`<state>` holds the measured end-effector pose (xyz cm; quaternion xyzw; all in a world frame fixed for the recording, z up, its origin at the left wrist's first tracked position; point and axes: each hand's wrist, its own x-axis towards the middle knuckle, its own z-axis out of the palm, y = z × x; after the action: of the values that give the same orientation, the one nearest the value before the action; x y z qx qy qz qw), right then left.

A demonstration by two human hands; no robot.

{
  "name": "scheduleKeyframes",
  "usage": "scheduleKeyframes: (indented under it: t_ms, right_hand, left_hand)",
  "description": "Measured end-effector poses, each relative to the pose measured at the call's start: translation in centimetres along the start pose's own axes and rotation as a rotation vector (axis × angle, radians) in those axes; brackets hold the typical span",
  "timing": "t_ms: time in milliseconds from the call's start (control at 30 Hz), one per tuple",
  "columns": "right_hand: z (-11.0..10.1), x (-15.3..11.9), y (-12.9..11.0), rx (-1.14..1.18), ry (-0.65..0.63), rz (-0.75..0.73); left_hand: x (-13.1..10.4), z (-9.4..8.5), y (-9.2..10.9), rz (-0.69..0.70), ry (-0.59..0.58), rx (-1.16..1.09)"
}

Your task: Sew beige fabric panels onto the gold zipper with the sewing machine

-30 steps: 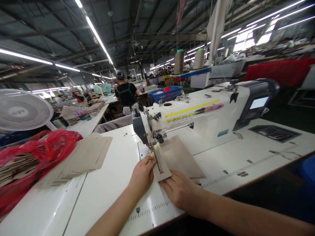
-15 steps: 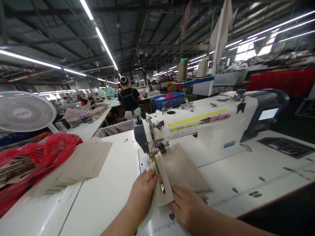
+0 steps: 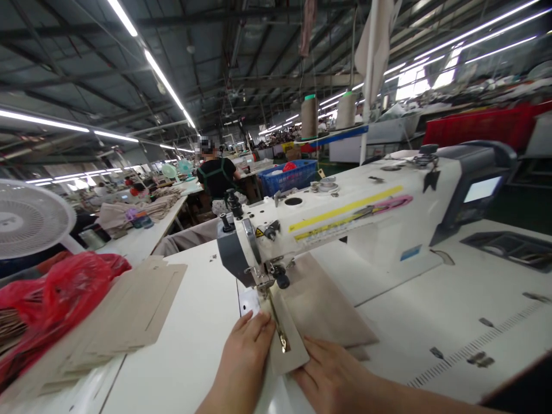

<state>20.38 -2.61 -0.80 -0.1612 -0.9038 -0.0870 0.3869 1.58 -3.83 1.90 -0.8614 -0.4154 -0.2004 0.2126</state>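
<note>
A beige fabric piece (image 3: 294, 345) with a metal zipper (image 3: 282, 338) lies under the needle area of a white sewing machine (image 3: 345, 213). My left hand (image 3: 250, 351) rests on the piece's left side close to the presser foot, its fingers pressed together. At the lower right edge of the piece, my right hand (image 3: 328, 368) pinches the fabric, thumb below and fingers along the edge. A larger beige panel (image 3: 328, 305) lies flat to the right, partly beneath the machine arm.
Stacked beige pieces (image 3: 125, 310) and a red plastic bag (image 3: 64, 293) lie at the left, near a white fan (image 3: 30, 221). A person (image 3: 218, 175) sits ahead beside a blue basket (image 3: 288, 177). Small metal parts (image 3: 480, 360) lie at the right.
The camera view has shifted, so the machine's head appears lower and farther left. Both hands remain at the zippered piece, with no clear change of hold.
</note>
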Motion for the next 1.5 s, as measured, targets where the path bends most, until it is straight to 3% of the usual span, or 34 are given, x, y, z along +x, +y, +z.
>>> scheduleKeyframes:
  t_ms: [133, 733, 967, 1100, 1200, 1333, 1500]
  right_hand:
    - [0.7, 0.1, 0.6, -0.010, 0.030, 0.013]
    - [1.9, 2.1, 3.8, 0.049, -0.157, -0.060]
    - [2.2, 2.2, 4.2, 0.123, -0.174, 0.056]
    - [1.0, 2.4, 4.0, 0.236, -0.152, 0.150]
    - [0.8, 2.7, 3.7, 0.182, -0.135, 0.234]
    - [1.4, 2.9, 3.3, 0.070, -0.124, 0.219]
    - [1.7, 2.7, 3.2, 0.069, -0.118, 0.209]
  left_hand:
    - [-0.1, 0.2, -0.5, 0.019, 0.027, -0.018]
    - [0.9, 2.1, -2.4, -0.079, 0.015, -0.109]
    - [1.6, 1.4, -2.2, -0.109, 0.021, -0.214]
    - [0.7, 1.1, -1.8, -0.217, -0.118, -0.261]
    - [0.2, 0.9, -1.4, -0.297, -0.182, -0.290]
    - [0.1, 1.3, -1.0, -0.378, -0.132, -0.308]
    - [0.0, 3.1, -1.0, -0.433, -0.087, -0.288]
